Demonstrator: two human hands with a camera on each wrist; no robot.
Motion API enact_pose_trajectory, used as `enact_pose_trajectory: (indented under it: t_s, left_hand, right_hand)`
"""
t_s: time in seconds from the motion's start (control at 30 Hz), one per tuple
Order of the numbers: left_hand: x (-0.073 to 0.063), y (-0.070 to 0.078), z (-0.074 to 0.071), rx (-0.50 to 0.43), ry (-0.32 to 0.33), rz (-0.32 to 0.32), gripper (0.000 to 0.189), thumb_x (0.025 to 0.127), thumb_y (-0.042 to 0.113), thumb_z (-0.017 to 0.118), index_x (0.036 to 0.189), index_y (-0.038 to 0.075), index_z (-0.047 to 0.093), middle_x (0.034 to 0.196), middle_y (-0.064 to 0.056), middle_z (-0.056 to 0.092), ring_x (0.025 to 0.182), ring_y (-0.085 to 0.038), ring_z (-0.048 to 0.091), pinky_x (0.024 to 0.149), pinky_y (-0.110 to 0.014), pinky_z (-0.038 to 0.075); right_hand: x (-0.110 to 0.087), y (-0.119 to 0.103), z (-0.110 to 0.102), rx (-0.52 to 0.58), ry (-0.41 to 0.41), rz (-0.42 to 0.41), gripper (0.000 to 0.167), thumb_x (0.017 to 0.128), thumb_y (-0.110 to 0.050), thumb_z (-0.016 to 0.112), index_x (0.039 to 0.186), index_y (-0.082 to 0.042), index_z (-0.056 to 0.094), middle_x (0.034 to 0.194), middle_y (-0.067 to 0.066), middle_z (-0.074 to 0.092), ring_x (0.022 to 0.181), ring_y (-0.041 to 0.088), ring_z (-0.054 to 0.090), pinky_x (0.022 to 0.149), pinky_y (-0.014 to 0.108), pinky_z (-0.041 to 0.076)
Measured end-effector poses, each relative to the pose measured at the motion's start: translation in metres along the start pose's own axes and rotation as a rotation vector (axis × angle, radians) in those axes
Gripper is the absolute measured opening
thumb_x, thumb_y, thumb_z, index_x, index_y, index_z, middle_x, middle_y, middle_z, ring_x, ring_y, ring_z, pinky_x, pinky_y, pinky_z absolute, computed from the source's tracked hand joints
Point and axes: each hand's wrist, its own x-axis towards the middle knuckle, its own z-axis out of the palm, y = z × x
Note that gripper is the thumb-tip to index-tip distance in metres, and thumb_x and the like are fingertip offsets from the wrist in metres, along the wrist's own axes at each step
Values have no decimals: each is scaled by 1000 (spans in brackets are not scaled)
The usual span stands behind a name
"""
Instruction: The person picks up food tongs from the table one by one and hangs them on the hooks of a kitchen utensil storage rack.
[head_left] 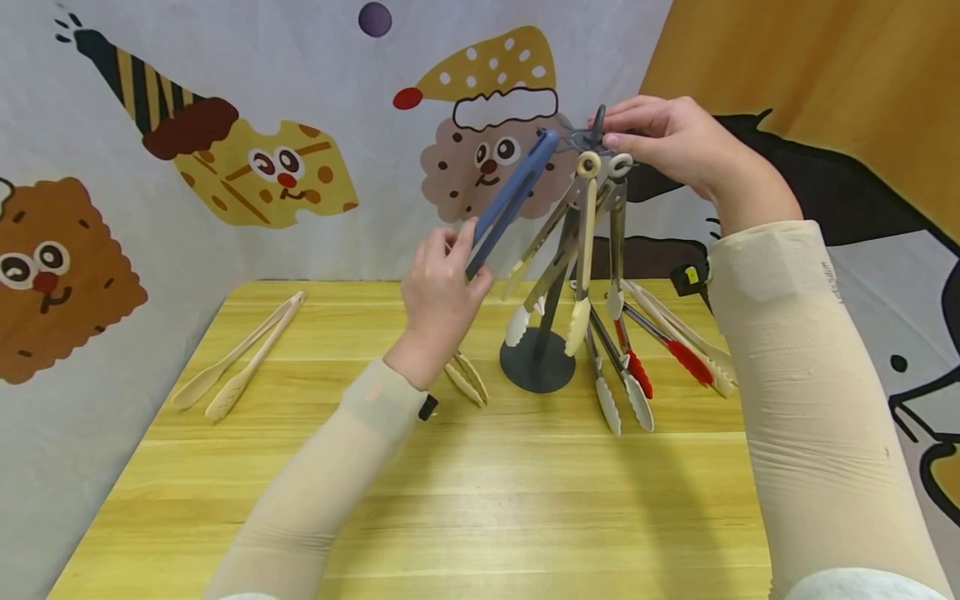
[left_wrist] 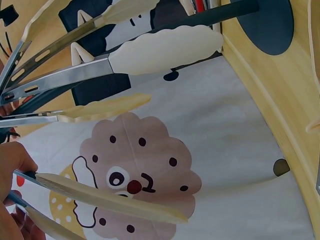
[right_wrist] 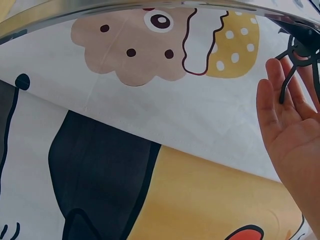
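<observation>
My left hand (head_left: 442, 283) grips a pair of blue-handled tongs (head_left: 513, 196), slanting up to the right. Their upper end meets a hook at the top of the dark rotating rack (head_left: 555, 283). Below my left hand, the cream heads (left_wrist: 115, 197) of these tongs show in the left wrist view. At the rack's top, my right hand (head_left: 675, 142) reaches in with fingers nearly straight, touching the hooks (right_wrist: 285, 82). Several other tongs hang there, among them a pair with cream handles (head_left: 587, 250) and one with white scalloped tips (left_wrist: 165, 50).
Wooden-looking beige tongs (head_left: 247, 358) lie on the table (head_left: 480, 500) at left. Cream-tipped tongs (head_left: 467, 379) lie partly hidden behind my left forearm. Right of the round rack base (head_left: 525, 371) are grey-tipped tongs (head_left: 622, 392), red-tipped tongs (head_left: 686, 360) and beige tongs (head_left: 705, 346).
</observation>
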Motion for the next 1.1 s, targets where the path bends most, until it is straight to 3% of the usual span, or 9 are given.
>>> enact_pose_trajectory:
  t_s: [0.8, 1.1]
  left_hand:
    - [2, -3, 4, 59, -25, 22, 42, 80, 21, 70, 121, 15, 63, 96, -7, 57, 77, -21, 57, 48, -33, 47]
    - [5, 1, 19, 32, -44, 35, 45, 79, 25, 72, 121, 15, 63, 95, -5, 57, 78, -19, 58, 50, -31, 48]
  right_hand:
    - [0, -9, 9, -13, 32, -11, 45, 95, -38, 53, 133, -13, 57, 142, 0, 43, 130, 20, 35, 112, 44, 28]
    - [-1, -8, 7, -10, 43, 18, 46, 95, -40, 52, 134, -16, 56, 143, -1, 42, 135, 21, 32, 114, 46, 24]
